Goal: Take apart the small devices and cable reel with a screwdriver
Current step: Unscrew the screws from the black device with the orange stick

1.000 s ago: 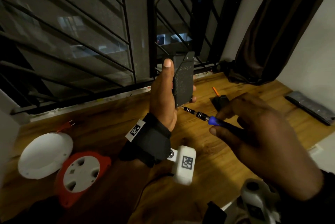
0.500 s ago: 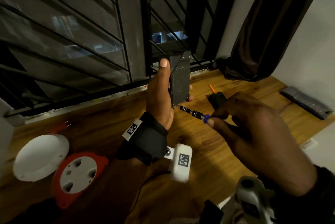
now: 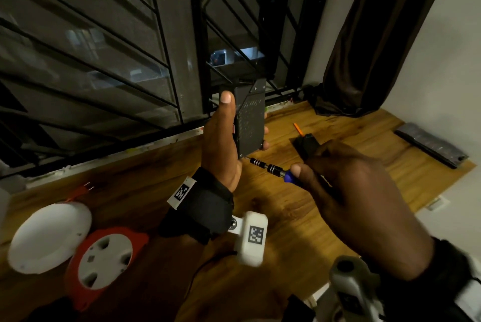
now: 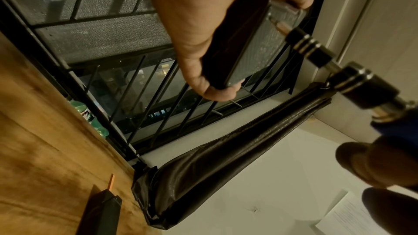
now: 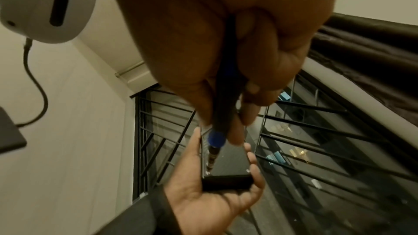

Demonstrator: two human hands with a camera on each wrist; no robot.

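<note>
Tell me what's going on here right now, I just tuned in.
A person is unscrewing a small black device. The left hand holds it upright above the wooden table, while the right hand holds a blue-handled screwdriver with its tip at the device's lower corner. The red cable reel and a white round cover lie on the table to the left, untouched. Another black part sits behind the right hand.
</note>
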